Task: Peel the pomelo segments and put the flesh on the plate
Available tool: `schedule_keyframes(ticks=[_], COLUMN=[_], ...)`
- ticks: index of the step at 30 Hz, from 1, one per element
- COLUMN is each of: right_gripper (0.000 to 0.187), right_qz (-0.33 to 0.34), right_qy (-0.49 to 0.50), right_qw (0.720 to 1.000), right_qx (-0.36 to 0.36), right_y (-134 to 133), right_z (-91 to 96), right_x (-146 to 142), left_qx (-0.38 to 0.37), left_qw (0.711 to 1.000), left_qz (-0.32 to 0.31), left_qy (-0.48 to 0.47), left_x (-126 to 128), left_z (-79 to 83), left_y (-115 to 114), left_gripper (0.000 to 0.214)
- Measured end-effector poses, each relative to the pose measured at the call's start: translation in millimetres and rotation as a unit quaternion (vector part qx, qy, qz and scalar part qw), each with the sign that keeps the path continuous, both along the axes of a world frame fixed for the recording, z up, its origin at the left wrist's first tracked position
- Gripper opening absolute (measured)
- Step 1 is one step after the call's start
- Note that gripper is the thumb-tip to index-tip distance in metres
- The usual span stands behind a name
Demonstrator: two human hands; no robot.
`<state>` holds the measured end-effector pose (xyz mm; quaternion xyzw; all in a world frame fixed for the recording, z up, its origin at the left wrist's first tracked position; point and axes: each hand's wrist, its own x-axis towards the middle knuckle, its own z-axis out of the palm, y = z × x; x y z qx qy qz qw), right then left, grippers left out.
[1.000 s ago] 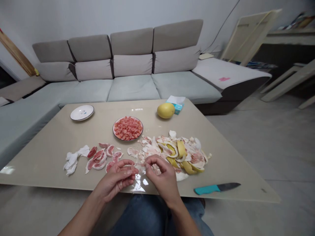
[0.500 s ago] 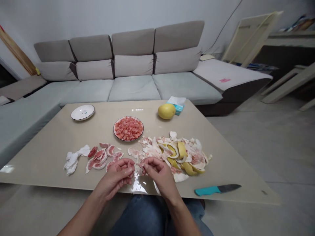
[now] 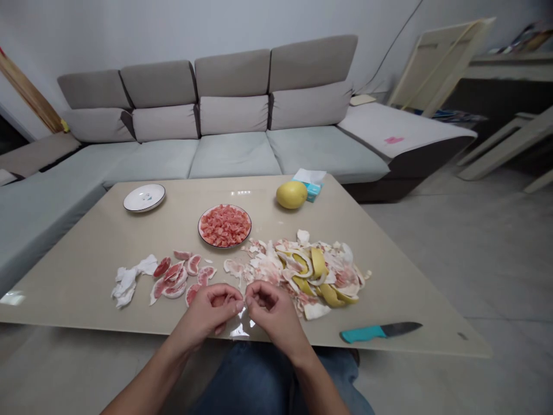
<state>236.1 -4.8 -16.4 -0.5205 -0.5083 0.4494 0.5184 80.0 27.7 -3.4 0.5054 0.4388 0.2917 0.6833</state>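
Note:
Near the table's front edge, my left hand (image 3: pixel 212 310) is closed in a pinch, with a bit of pink pomelo flesh (image 3: pixel 219 301) partly showing behind its fingers. My right hand (image 3: pixel 273 308) is also pinched, its fingertips almost meeting those of the left; what they hold is hidden. Several red pomelo segments (image 3: pixel 175 272) lie just left of my hands. A heap of white and yellow pomelo peel (image 3: pixel 318 264) spreads to the right. Beyond my hands stands a plate (image 3: pixel 200 234) piled with peeled red pomelo flesh (image 3: pixel 225 225).
A knife (image 3: pixel 382 331) with a teal handle lies at the front right. Crumpled white tissue (image 3: pixel 126 285) is at the left. Farther back are a white plate (image 3: pixel 144 197), a whole yellow pomelo (image 3: pixel 291 195) and a tissue box (image 3: pixel 314 190). A sofa (image 3: pixel 235 155) stands behind the table.
My two hands have come closer together, fingertips now nearly touching. The pink piece seen between the left fingers is more hidden now. Things on the table stay put.

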Motion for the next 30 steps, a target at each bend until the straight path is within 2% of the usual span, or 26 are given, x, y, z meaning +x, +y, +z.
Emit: schedule_keyframes(ticks=[5, 8, 10, 16, 21, 23, 24, 26, 28, 30], right_gripper=[0.004, 0.003, 0.003, 0.023, 0.037, 0.033, 0.027, 0.012, 0.027, 0.037], right_qz=[-0.009, -0.001, 0.023, 0.090, 0.106, 0.089, 0.069, 0.010, -0.046, -0.071], right_qy=[-0.024, -0.004, 0.038, 0.194, 0.298, 0.253, 0.196, 0.022, -0.154, -0.272], right_qw=[0.999, 1.000, 0.999, 0.974, 0.945, 0.961, 0.976, 1.000, 0.986, 0.958], right_qx=[0.024, 0.019, 0.001, -0.070, -0.079, -0.071, -0.061, -0.015, 0.039, 0.055], right_y=[-2, -3, -3, 1, 5, 8, 9, 12, 15, 17], right_z=[2.2, 3.7, 1.7, -17.0, -19.8, -18.8, -19.3, -23.1, -30.1, -37.6], right_x=[-4, -7, -8, -13, -7, 3, 8, 18, 23, 24], left_qx=[-0.048, -0.097, -0.125, -0.158, -0.162, -0.163, -0.164, -0.167, -0.169, -0.166], left_qw=[0.998, 0.991, 0.985, 0.976, 0.974, 0.974, 0.974, 0.974, 0.974, 0.975], left_qz=[-0.006, -0.008, -0.020, -0.049, -0.020, -0.003, 0.002, 0.009, 0.014, 0.018], left_qy=[-0.046, -0.092, -0.115, -0.139, -0.156, -0.156, -0.155, -0.152, -0.149, -0.144], left_x=[-6, -9, -11, -14, -22, -26, -28, -29, -29, -28], left_z=[-4.0, -7.5, -8.7, -8.9, -9.5, -10.3, -11.0, -12.7, -14.8, -16.8], left_y=[-1, 0, 0, 1, 6, 9, 11, 13, 15, 16], left_gripper=[0.027, 0.025, 0.024, 0.025, 0.028, 0.026, 0.024, 0.022, 0.023, 0.024])
